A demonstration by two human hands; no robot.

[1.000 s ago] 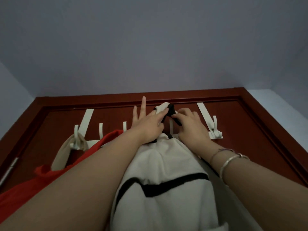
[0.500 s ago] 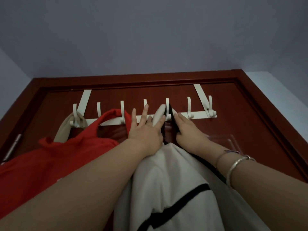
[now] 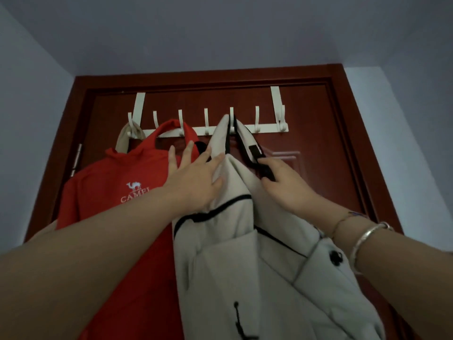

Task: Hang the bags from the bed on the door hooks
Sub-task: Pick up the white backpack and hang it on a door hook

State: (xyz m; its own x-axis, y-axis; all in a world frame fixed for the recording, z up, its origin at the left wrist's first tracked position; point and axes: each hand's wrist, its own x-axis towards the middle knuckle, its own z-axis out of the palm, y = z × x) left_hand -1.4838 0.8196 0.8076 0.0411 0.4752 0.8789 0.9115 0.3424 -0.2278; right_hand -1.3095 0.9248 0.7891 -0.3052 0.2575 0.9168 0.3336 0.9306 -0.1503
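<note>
Cream fabric backpack with black piping [image 3: 235, 253] hangs by its top loop from the fifth hook of a white over-the-door hook rack [image 3: 264, 128] on a dark red-brown wooden door [image 3: 316, 133], and it sits between the two raised hands. The left hand [image 3: 196, 182] lies flat with fingers spread against the bag's upper left shoulder, its thumb pressed into the cream fabric and its fingertips reaching onto the red bag beside it; it presses rather than grips. The right hand [image 3: 286, 187] is just to the right of the bag's top, fingers curled around a black webbing strap with a plastic buckle [image 3: 259, 158] that runs down from the hook. Two bracelets [image 3: 365, 239] circle the right wrist. The backpack's long axis runs from the hook down and slightly rightward toward the camera, top pointing up at the rack and its body widening below the forearms. To its left a red fabric bag [image 3: 115, 192] hangs from the third hook, touching the cream one, and bears a white camel emblem with the word "CAMEL" [image 3: 134, 195], partly cut off by the left forearm. A beige bag [image 3: 127, 138] hangs from the first hook, mostly hidden behind the red one.
</note>
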